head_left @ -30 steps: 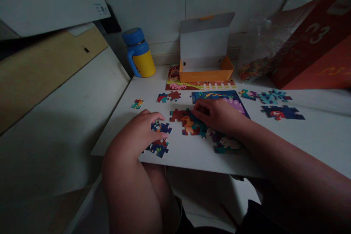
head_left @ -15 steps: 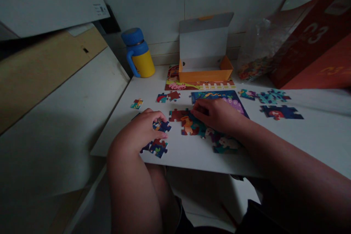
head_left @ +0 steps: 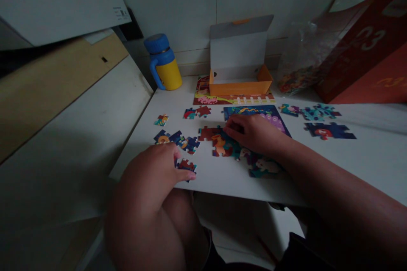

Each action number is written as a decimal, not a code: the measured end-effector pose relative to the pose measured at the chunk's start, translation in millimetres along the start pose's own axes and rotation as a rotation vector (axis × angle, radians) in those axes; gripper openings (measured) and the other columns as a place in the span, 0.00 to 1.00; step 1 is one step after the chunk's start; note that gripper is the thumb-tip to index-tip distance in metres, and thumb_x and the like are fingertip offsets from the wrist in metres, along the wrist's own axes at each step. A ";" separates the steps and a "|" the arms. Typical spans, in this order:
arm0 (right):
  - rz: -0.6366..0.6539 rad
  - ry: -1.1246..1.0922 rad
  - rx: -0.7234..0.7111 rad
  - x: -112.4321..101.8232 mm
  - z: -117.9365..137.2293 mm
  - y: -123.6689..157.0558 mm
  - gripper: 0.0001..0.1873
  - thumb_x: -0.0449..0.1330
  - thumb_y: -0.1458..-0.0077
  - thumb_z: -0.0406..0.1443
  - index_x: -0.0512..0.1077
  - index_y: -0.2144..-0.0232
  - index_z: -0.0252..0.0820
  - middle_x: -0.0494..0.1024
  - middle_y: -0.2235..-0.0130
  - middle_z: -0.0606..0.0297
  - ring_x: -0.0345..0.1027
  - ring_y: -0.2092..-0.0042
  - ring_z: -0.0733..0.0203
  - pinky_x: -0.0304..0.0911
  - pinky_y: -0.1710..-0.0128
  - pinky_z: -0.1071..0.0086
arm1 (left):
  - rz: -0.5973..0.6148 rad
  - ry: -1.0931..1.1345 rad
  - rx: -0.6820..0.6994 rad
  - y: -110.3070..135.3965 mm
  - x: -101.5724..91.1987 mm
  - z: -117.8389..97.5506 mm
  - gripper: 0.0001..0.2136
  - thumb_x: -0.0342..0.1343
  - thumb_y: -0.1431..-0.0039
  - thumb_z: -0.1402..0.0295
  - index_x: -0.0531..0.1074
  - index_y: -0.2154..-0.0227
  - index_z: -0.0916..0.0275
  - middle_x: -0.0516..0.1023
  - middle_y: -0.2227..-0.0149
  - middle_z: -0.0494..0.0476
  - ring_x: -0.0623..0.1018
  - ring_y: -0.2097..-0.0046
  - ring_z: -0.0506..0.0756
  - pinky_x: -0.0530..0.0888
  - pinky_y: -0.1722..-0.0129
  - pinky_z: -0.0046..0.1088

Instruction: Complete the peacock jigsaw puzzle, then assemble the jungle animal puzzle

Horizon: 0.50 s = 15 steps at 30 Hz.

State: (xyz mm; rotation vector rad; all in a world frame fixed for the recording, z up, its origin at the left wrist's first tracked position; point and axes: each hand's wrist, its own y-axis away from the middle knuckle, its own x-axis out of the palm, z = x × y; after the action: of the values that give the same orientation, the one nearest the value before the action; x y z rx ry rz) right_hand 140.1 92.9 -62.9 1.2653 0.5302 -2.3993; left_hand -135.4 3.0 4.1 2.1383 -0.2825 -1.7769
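Note:
My left hand point(head_left: 162, 163) reaches over a loose group of puzzle pieces near the table's front left edge. Its thumb and fingers are apart around a red and dark blue piece point(head_left: 187, 164), which it partly covers. Just beyond lie a dark blue piece point(head_left: 191, 145) and a piece with an orange ring point(head_left: 162, 137). My right hand point(head_left: 251, 131) rests on the partly joined puzzle point(head_left: 222, 146), fingertips pinched together near its upper left part. Whatever is between those fingertips is hidden. The hand and forearm cover some of the puzzle.
Behind the puzzle stands an open orange box point(head_left: 241, 89) on a farm picture point(head_left: 205, 98). A blue and yellow flask point(head_left: 167, 65) is at back left. On the right are joined pieces point(head_left: 330, 131), a plastic bag of pieces point(head_left: 295, 78) and a large red box point(head_left: 362, 55).
My left hand has moved down and toward me, uncovering the orange-ring piece and dark blue pieces. My right hand keeps its pinch at the same place on the puzzle. The view has shifted slightly.

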 end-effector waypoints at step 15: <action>-0.014 0.022 0.008 -0.2 -0.4 -0.1 0.08 0.61 0.33 0.40 0.78 0.62 0.45 0.77 0.72 0.66 0.64 0.73 0.61 0.50 0.72 0.67 | 0.036 -0.094 0.037 -12.7 13.6 -5.8 0.14 0.73 0.49 0.58 0.80 0.62 0.58 0.82 0.61 0.57 0.80 0.58 0.63 0.67 0.63 0.37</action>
State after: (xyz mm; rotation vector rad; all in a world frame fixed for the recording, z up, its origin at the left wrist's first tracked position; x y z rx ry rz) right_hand 140.5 93.2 -63.0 1.2972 0.5379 -2.4042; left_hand -127.8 10.5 -12.2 2.0644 -0.3779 -1.8682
